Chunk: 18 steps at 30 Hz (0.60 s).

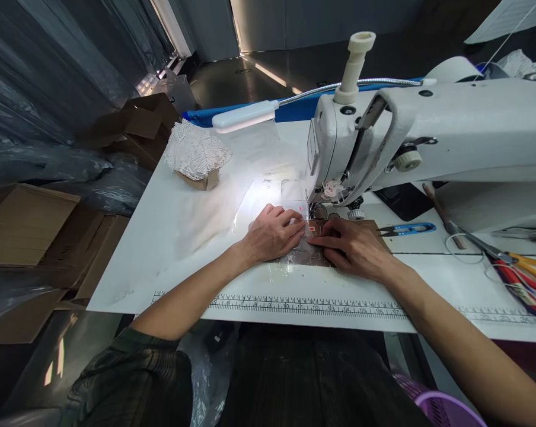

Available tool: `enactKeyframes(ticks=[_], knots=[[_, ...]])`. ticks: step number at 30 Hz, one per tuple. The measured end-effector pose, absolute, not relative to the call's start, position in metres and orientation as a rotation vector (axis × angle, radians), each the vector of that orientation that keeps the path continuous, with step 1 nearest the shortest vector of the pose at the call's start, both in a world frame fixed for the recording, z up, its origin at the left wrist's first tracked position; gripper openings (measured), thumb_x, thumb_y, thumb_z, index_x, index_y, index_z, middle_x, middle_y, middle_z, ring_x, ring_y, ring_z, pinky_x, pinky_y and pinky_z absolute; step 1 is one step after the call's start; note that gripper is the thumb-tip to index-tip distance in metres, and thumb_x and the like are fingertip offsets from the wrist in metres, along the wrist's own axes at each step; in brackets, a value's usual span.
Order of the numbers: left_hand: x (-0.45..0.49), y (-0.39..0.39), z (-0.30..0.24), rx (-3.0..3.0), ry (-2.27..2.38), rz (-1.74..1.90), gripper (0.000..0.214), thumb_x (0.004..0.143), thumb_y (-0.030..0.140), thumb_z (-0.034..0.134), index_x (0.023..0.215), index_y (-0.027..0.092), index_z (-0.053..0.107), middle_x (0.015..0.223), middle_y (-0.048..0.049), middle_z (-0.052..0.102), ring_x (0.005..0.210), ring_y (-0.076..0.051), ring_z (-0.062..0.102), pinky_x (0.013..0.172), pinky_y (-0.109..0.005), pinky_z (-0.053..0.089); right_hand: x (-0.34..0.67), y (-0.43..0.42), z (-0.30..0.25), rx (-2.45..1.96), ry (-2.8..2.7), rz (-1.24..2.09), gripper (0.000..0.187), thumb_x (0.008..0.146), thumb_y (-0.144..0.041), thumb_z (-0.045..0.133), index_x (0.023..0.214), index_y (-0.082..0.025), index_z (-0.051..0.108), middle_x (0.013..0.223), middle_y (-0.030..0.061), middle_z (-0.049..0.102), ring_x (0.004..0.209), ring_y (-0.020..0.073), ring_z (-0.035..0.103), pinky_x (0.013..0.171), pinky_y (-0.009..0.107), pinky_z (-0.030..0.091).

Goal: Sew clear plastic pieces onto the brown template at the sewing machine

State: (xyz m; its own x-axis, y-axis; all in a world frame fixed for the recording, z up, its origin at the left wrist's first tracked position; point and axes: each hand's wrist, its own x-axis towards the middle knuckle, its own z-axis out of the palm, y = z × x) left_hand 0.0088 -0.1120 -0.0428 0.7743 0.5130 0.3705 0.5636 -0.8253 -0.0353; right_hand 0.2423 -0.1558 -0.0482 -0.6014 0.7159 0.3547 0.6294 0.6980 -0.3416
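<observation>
My left hand (pixel 274 231) lies on a clear plastic bag (pixel 268 172) with its fingers bent and pressed down beside the presser foot (pixel 316 212) of a white sewing machine (pixel 410 136). My right hand (pixel 352 246) presses flat, fingers together, on a small brown piece (pixel 318 228) with a red-marked label right in front of the needle. The fingertips of both hands nearly meet at that label. The clear bag runs back from the needle under the lamp's light.
A gooseneck lamp (pixel 245 115) shines on the white table (pixel 170 249). White lace sits in a small box (pixel 197 157) at the back left. Blue thread snips (pixel 408 229) and orange-red scissors (pixel 523 273) lie to the right. Cardboard boxes (pixel 28 225) stand left; a purple basket (pixel 446 409) sits lower right.
</observation>
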Motion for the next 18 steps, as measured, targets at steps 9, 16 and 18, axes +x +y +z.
enactKeyframes(ticks=[9,16,18], knots=[[0.012,-0.122,-0.039,-2.828,-0.921,-0.414,0.034,0.098,0.04,0.042,0.112,0.017,0.063,0.121,-0.0094,0.062,0.085,-0.02,0.053,0.074,-0.038,0.036,0.242,-0.156,-0.048,-1.025,-2.466,0.182,0.029,0.09,-0.021,0.051,0.107,-0.023,0.074,0.099,0.0108,0.061,0.085,0.02,0.059,0.075,0.034,0.05],[0.016,-0.104,-0.039,-2.862,-0.888,-0.385,0.033,0.1,0.034,0.039,0.116,0.017,0.062,0.126,-0.0098,0.06,0.097,-0.022,0.057,0.085,-0.041,0.04,0.239,-0.154,-0.049,-1.142,-2.5,0.018,0.031,0.093,-0.024,0.047,0.113,-0.023,0.071,0.099,0.0108,0.062,0.077,0.0194,0.057,0.066,0.032,0.046],[0.015,-0.096,-0.039,-2.926,-0.858,-0.376,0.033,0.1,0.035,0.04,0.116,0.017,0.063,0.126,-0.0087,0.061,0.1,-0.022,0.057,0.088,-0.041,0.04,0.237,-0.155,-0.049,-1.176,-2.491,-0.009,0.031,0.094,-0.025,0.046,0.112,-0.023,0.071,0.1,0.0108,0.062,0.077,0.019,0.056,0.065,0.031,0.045]])
